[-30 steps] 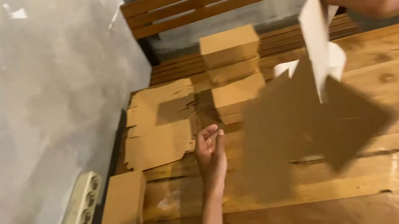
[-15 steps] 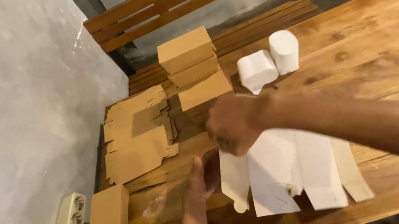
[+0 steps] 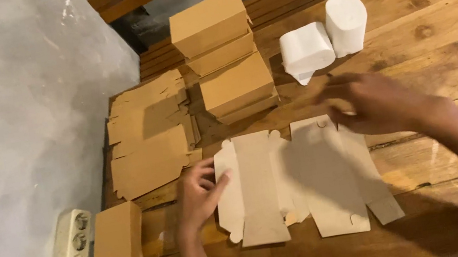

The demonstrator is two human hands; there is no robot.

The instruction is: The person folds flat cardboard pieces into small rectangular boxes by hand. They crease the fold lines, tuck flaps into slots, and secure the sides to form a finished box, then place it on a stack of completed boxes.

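Unfolded box blank (image 3: 301, 181) flat, unfolded; left hand (image 3: 199, 193) at 9 o'clock edge, right hand (image 3: 375, 103) at 1 o'clock, fingers spread; folded boxes (image 3: 222, 54) stacked at 12

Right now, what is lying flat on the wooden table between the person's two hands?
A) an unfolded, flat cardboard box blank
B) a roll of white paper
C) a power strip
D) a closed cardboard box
A: the pale flat box blank lies spread open on the table, with the left hand at its left edge and the right hand over its upper right part.
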